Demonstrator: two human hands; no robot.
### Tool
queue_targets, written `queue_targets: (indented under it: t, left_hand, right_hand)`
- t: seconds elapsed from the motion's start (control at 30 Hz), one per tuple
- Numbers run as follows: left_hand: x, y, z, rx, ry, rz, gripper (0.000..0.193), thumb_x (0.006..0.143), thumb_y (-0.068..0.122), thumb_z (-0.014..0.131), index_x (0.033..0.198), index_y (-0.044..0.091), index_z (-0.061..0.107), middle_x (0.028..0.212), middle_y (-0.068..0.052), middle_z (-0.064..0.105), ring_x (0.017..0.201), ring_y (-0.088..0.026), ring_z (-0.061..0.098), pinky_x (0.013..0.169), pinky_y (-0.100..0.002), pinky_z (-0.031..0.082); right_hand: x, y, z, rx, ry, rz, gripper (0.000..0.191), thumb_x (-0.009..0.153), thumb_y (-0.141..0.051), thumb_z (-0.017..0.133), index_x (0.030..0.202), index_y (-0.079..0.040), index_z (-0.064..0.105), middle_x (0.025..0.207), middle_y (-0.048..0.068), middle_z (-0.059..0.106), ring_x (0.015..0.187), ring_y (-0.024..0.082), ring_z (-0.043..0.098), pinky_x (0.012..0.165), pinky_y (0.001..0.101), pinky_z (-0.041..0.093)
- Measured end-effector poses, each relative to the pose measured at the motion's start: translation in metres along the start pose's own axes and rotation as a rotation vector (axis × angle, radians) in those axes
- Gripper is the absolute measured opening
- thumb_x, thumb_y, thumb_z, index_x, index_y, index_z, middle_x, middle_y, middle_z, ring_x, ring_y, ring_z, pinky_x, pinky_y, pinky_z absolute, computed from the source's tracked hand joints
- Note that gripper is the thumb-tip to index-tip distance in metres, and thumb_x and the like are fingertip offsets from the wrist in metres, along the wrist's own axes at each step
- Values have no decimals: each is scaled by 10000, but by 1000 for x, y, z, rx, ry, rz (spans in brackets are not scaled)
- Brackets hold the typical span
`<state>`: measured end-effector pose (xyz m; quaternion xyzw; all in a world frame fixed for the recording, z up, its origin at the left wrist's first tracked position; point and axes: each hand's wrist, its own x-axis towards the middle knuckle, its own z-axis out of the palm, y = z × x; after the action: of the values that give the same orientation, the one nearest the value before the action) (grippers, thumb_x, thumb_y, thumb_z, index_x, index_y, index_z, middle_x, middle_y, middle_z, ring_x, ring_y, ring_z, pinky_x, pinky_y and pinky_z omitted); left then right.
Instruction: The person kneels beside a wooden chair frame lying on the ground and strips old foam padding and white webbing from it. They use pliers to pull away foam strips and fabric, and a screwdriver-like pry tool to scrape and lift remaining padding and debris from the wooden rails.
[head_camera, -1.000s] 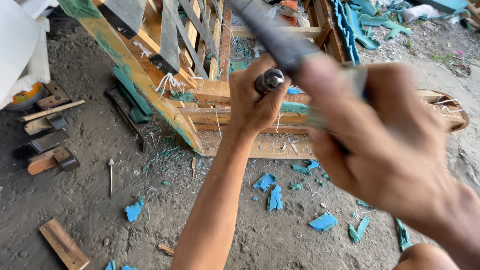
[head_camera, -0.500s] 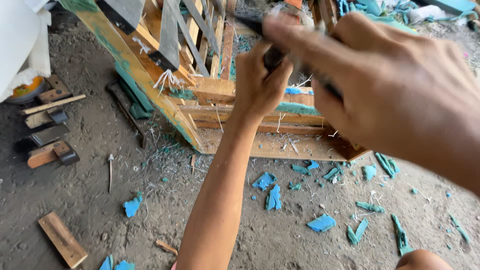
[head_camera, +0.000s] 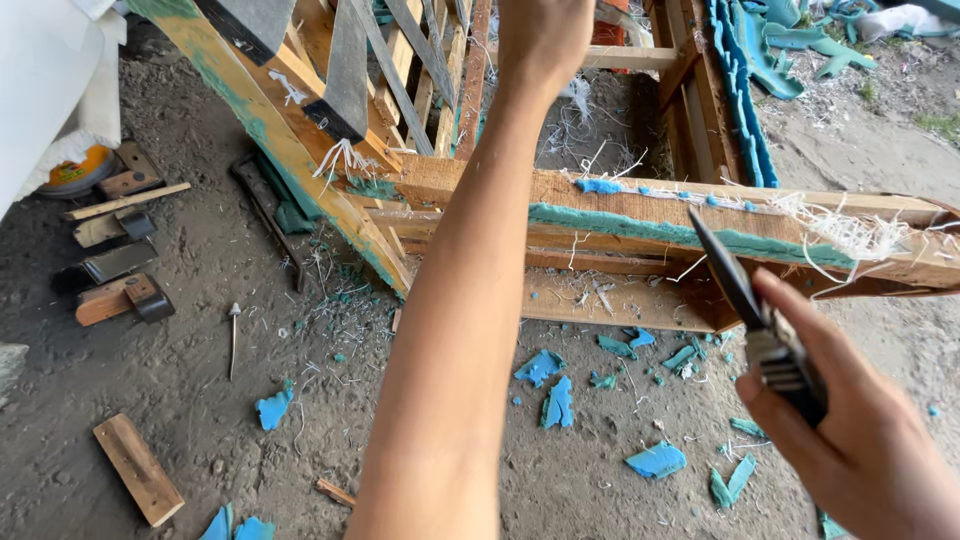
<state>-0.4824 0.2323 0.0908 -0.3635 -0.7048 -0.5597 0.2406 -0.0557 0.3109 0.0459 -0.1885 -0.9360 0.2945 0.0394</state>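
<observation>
I'm mid-way through stripping the wooden frame (head_camera: 640, 215) — my right hand (head_camera: 860, 440) has its grip closed round a dark flat-bladed tool (head_camera: 750, 310), tip just beside the rail's teal strip (head_camera: 640, 228). My left hand (head_camera: 545, 40) reaches up to the frame's upper slats; its grip I cannot tell. Next, I judge, the blade goes under that strip — stray fibres (head_camera: 845, 232) and floor scraps (head_camera: 657, 460) clutter things.

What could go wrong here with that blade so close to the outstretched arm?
The right hand holds the dark blade pointing toward the left forearm, so a slip could cut it. White staples or fibres sticking out of the wooden frame could snag skin. Blue scraps litter the ground.
</observation>
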Motion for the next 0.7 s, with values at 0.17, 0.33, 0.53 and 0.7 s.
queue_targets:
  t: [0.17,0.33,0.53,0.7]
  left_hand:
    - [-73,77,-19,-250,-107,104,440,1096,492,423,931,149,643,514,87,533,351,10,490,256,-225,376]
    - [-211,129,-33,23,-321,411,404,1073,226,567,678,187,493,518,28,460,417,-97,403,453,-311,332]
    - [-251,125,-50,120,-262,619,364,1150,274,572,798,196,523,687,26,566,565,-77,498,539,-267,416]
    - [-230,117,-67,-21,-218,570,426,1105,251,583,707,195,440,553,36,443,490,-93,397,511,-304,395]
  right_hand:
    - [-13,24,23,767,-217,301,547,999,-88,577,1533,-34,471,997,257,571,838,264,581,736,375,522]
    - [13,35,20,1052,-315,743,537,999,-114,419,1532,-176,441,1087,298,694,947,361,705,825,494,593]
    - [111,-42,-22,98,-555,104,294,971,-187,663,1211,-64,546,959,186,734,867,303,751,774,425,642]
    - [154,-109,-36,-125,-477,151,301,980,-191,642,1245,-91,540,1033,136,754,923,236,747,811,412,648]
